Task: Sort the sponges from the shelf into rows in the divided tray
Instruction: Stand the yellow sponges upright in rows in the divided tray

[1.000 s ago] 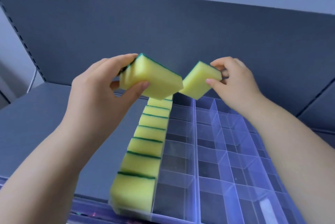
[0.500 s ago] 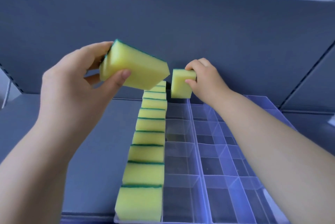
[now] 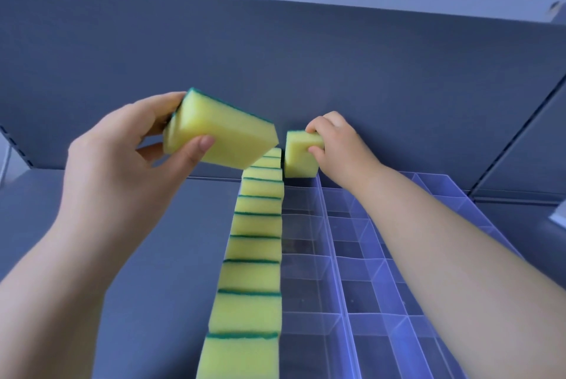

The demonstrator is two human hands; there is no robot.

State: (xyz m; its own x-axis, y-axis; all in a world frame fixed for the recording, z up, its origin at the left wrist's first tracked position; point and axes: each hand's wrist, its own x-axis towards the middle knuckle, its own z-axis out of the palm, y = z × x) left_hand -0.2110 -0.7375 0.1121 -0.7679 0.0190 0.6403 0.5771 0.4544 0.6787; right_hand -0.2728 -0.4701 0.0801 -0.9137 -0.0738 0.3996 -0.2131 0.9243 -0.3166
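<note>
At the far end of the divided tray (image 3: 340, 271), the right hand (image 3: 340, 145) pinches a sponge (image 3: 301, 161) standing on end over the second column's last cell, just beside the filled left row (image 3: 254, 277). Its grip is on the sponge's right side, so the move is probably straight down. Above that row, the left hand (image 3: 122, 170) clasps another sponge (image 3: 226, 139), its long axis slanting.

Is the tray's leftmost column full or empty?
Full where visible: sponges fill it; the sponge in the left hand hides its far end.

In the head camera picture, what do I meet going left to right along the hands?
First the left hand, then the left sponge it holds, then the right sponge, then the right hand pinching it.
</note>
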